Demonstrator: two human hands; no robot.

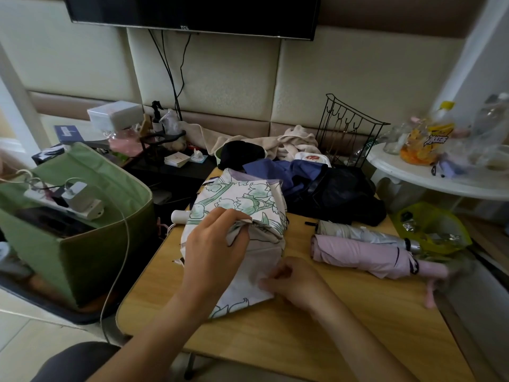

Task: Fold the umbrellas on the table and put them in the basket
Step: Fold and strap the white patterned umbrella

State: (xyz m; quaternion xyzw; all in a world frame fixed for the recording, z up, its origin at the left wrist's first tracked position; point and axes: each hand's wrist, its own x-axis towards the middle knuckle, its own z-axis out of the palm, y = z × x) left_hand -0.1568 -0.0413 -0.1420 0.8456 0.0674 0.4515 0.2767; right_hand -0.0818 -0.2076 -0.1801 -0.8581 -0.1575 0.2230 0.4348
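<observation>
A white umbrella with a green flower print (242,205) lies loosely bunched in the middle of the wooden table (316,334). My left hand (217,244) grips a fold of its canopy near the middle. My right hand (294,279) pinches the canopy's lower edge. A rolled pink umbrella (366,255) and a rolled silver umbrella (360,232) lie side by side to the right. A blue umbrella (283,172) and a black one (338,194) lie unfolded at the table's far side. The green fabric basket (91,244) stands on the floor to the left.
A power strip and white adapter (80,199) sit across the basket's top, with a cable hanging down. A yellow-green bin (432,230) is at the table's right edge. A white round table (440,172) with bottles stands at the right. A wire rack (349,130) stands behind.
</observation>
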